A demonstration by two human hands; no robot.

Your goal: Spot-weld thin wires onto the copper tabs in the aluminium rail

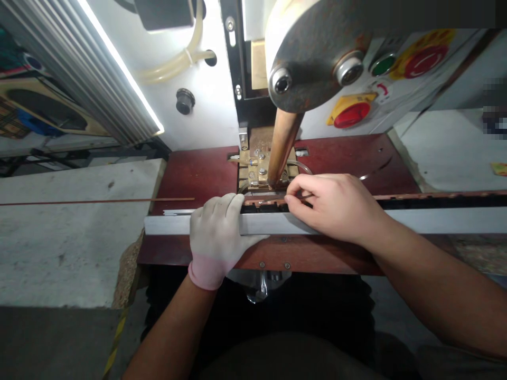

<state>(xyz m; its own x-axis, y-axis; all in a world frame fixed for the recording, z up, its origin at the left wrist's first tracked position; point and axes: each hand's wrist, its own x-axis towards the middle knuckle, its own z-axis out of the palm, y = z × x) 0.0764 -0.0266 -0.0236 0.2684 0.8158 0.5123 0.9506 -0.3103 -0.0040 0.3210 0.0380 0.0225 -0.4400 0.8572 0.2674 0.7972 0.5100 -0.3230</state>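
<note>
Left hand: gloved, fingers closed over the aluminium rail along the front edge of the red work plate
Right hand: bare, fingertips pinched on the thin copper strip — just in front of the copper electrode
Strip: lies along the rail, tail over the grey bench at left
Technique: judged best to keep the strip flat, seated under the electrode tip — fingers clear

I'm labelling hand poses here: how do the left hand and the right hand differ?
The left hand wears a white glove; the right hand is bare. The left lies flat, gripping the grey metal rail; the right pinches at the copper strip with its fingers. Both rest beneath the copper electrode.
</note>
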